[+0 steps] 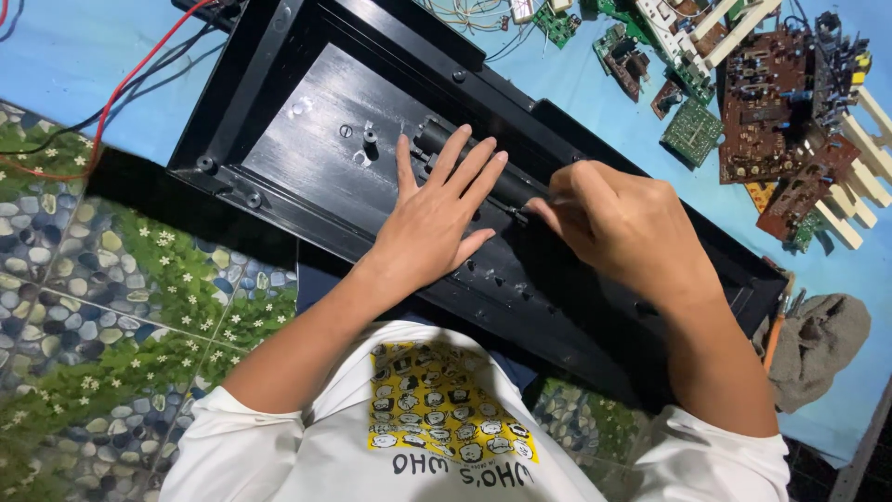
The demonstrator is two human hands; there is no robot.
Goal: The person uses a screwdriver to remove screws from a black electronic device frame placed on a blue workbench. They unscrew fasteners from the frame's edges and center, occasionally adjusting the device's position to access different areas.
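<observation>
black plastic casing [307,139], light blue mat [65,56], green pebble-patterned floor [102,307]

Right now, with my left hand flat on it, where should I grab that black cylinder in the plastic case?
Probably the black cylinder's bare upper-left end, pinched across its width from above. It lies flat in the black case, the left hand covers its middle, and the right hand's fingers crowd the other end.

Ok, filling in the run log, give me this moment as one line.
left hand flat on black cylinder | right hand pinching its end | black casing open | circuit boards on blue mat
</observation>
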